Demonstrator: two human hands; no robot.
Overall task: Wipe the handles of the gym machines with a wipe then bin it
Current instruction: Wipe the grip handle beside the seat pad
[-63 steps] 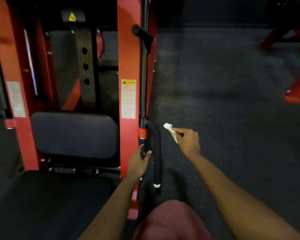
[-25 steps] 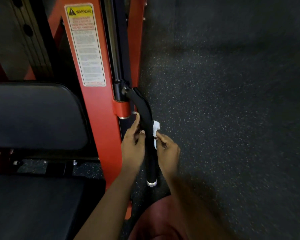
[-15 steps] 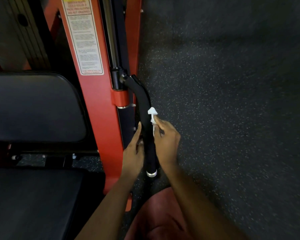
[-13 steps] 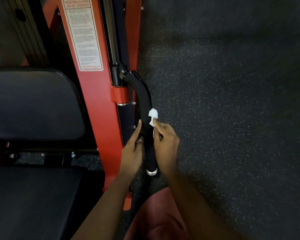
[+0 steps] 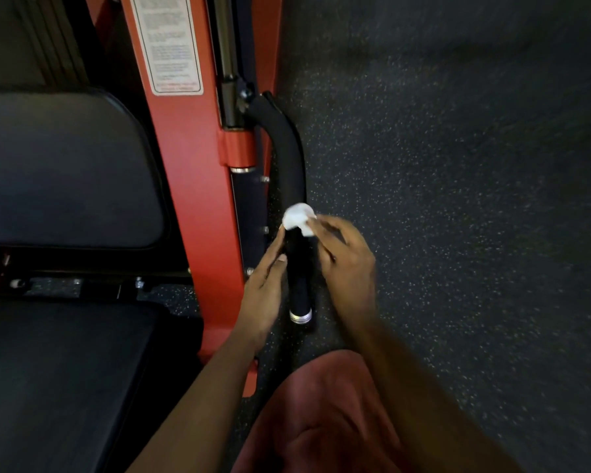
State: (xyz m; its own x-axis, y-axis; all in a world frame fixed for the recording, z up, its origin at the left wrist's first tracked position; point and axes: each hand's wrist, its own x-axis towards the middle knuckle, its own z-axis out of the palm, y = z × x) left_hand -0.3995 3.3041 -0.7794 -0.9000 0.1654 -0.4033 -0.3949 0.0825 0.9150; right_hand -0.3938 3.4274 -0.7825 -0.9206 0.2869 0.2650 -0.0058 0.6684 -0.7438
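On the left sit the dark back pad (image 5: pixel 65 172) and seat (image 5: pixel 65 370) of the machine, then its red upright (image 5: pixel 191 165), which stands just beside the handle and leaves only a narrow slot on that side. The left hand (image 5: pixel 263 291) fills that slot. Its fingers lie straight along the handle's left flank, touching it and holding nothing, much as they did half a second ago, so I take it to be steadying the bar.

The black handle (image 5: pixel 290 158) curves down from the frame to a chrome end cap (image 5: pixel 300 315). What has changed is the wipe (image 5: pixel 297 220): a moment ago it sat against the handle's right flank, and now it is bunched over the front face, about halfway down the grip. The right hand (image 5: pixel 345 264) pinches it between thumb and fingertips, the other fingers loosely spread and blurred with motion. To me that reads as wiping under way, working round the bar, with the stretch down to the cap and the upper bend not yet plainly covered.

To the right, the speckled rubber floor (image 5: pixel 458 199) gives that arm free room to swing. The person's knee (image 5: pixel 321 404) sits close below the cap. No bin is in sight.
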